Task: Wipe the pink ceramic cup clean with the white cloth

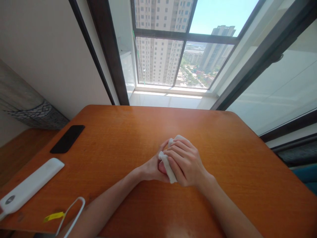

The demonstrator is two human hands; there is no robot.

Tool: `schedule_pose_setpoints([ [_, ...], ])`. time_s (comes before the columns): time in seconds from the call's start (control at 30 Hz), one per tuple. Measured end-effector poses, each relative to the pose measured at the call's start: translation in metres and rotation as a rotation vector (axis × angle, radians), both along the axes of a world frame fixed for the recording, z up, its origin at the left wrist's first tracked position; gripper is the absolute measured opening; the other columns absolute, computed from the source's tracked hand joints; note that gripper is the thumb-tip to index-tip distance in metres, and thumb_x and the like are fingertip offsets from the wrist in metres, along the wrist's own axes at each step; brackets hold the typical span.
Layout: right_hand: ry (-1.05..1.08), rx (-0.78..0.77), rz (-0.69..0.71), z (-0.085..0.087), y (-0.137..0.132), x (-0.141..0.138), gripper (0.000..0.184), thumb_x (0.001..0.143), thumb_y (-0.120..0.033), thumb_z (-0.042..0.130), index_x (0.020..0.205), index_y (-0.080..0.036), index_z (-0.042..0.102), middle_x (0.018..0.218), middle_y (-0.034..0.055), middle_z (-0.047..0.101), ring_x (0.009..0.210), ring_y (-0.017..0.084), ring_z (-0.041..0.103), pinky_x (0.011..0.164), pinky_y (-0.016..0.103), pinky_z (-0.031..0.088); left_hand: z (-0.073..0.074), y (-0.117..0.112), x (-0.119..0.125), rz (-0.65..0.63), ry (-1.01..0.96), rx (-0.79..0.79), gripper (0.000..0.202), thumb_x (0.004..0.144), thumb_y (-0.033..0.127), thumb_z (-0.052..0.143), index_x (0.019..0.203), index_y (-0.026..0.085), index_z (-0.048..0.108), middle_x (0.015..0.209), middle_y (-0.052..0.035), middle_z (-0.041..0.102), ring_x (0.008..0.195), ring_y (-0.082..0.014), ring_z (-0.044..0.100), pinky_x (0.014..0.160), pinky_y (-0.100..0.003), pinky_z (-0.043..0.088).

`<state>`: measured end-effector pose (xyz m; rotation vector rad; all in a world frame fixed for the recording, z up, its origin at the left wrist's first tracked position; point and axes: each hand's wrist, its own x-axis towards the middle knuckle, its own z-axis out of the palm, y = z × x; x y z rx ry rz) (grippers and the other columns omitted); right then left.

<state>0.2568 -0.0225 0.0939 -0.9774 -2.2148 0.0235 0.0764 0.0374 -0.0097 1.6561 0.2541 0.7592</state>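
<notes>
Over the middle of the table, my two hands are pressed together around a crumpled white tissue (170, 173). My right hand (185, 158) lies on top, its fingers curled over the tissue and across the other hand. Below and to the left, my left hand (152, 167) is cupped against it, with most of its fingers hidden. Tissue edges stick out at the far side and towards me. A pinkish rounded patch shows between the hands; I cannot tell whether it is a finger or a held object.
On the left of the brown wooden table (119, 138) lie a black phone (67, 139) and a long white power strip (33, 185). Its white cord (76, 215) with a yellow tag (54, 216) runs beside my left forearm. Behind the table is a window (184, 36).
</notes>
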Motion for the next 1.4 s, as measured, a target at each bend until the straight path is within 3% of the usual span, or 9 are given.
schedule_pose_setpoints([
  [0.17,0.368,-0.246,0.045,-0.026,0.005,-0.001,0.036,0.11,-0.032,0.041,0.098,-0.022,0.073,0.092,0.0086,0.075,0.091,0.026,0.068,0.094,0.047,0.052,-0.001,-0.002,-0.002,0.053,0.031,-0.051,0.133,0.065,0.038,0.098,0.173,0.025,0.022,0.173,-0.0142,0.039,0.164,-0.0488,0.029,0.137,-0.069,0.011],
  [0.27,0.789,-0.527,-0.052,-0.055,0.016,0.006,0.046,0.109,-0.053,0.045,0.084,-0.023,0.069,0.077,0.0041,0.067,0.069,0.021,0.06,0.069,0.037,0.053,0.002,-0.006,-0.004,0.009,0.037,-0.152,0.143,0.065,0.047,0.099,0.175,0.024,0.01,0.166,-0.0183,0.047,0.16,-0.0454,0.038,0.136,-0.066,0.017],
  [0.4,0.938,-0.544,-0.155,-0.078,0.025,0.01,0.049,0.095,-0.07,0.063,0.074,-0.025,0.065,0.067,0.0011,0.062,0.061,0.021,0.054,0.06,0.035,0.052,0.004,-0.008,-0.007,-0.031,0.03,-0.215,0.148,0.069,0.05,0.097,0.175,0.029,-0.004,0.167,-0.0188,0.044,0.152,-0.0435,0.047,0.131,-0.065,0.029],
  [0.57,0.642,-0.432,0.016,-0.044,0.008,0.002,0.043,0.111,-0.042,0.038,0.099,-0.023,0.075,0.094,0.0074,0.075,0.087,0.025,0.068,0.092,0.044,0.057,-0.002,-0.003,-0.007,0.03,0.02,-0.122,0.142,0.06,0.053,0.099,0.174,0.023,0.02,0.17,-0.0182,0.039,0.158,-0.0473,0.038,0.136,-0.063,0.023],
  [0.8,-0.113,-0.051,0.062,0.0,-0.01,-0.026,0.02,0.102,-0.024,0.052,0.101,-0.022,0.072,0.099,0.0106,0.078,0.097,0.03,0.067,0.109,0.057,0.047,-0.015,-0.003,0.0,0.151,0.131,0.024,0.122,0.067,0.038,0.095,0.17,0.023,0.031,0.158,-0.0148,0.057,0.155,-0.043,0.047,0.137,-0.062,0.029],
  [0.93,0.105,-0.162,0.094,-0.01,0.0,-0.013,0.029,0.108,-0.027,0.044,0.102,-0.023,0.072,0.096,0.0079,0.076,0.094,0.026,0.068,0.103,0.05,0.051,-0.008,-0.005,0.002,0.137,0.112,-0.034,0.129,0.066,0.039,0.096,0.172,0.027,0.024,0.162,-0.012,0.053,0.155,-0.0422,0.047,0.136,-0.059,0.032],
  [1.17,1.0,-0.655,-0.125,-0.06,0.016,0.0,0.051,0.101,-0.065,0.054,0.073,-0.023,0.061,0.068,0.0015,0.058,0.063,0.018,0.049,0.059,0.032,0.048,0.005,-0.006,-0.007,0.055,0.039,-0.114,0.138,0.065,0.058,0.097,0.173,0.022,0.019,0.16,-0.0191,0.051,0.15,-0.0429,0.049,0.134,-0.059,0.027],
  [1.27,1.076,-0.575,-0.205,-0.068,0.015,-0.007,0.052,0.097,-0.07,0.056,0.072,-0.024,0.063,0.067,0.0018,0.059,0.063,0.02,0.051,0.061,0.034,0.05,0.004,-0.006,-0.008,0.033,0.013,-0.207,0.144,0.068,0.056,0.097,0.175,0.026,0.006,0.16,-0.0192,0.052,0.143,-0.0397,0.057,0.128,-0.057,0.038],
  [1.4,0.948,-0.207,-0.248,-0.058,0.001,-0.011,0.045,0.109,-0.047,0.041,0.089,-0.025,0.074,0.085,0.0071,0.07,0.084,0.026,0.066,0.089,0.044,0.056,0.002,-0.005,-0.003,0.028,-0.079,-0.35,0.156,0.061,0.052,0.103,0.175,0.032,-0.002,0.157,-0.0177,0.056,0.144,-0.0387,0.057,0.125,-0.057,0.041],
])
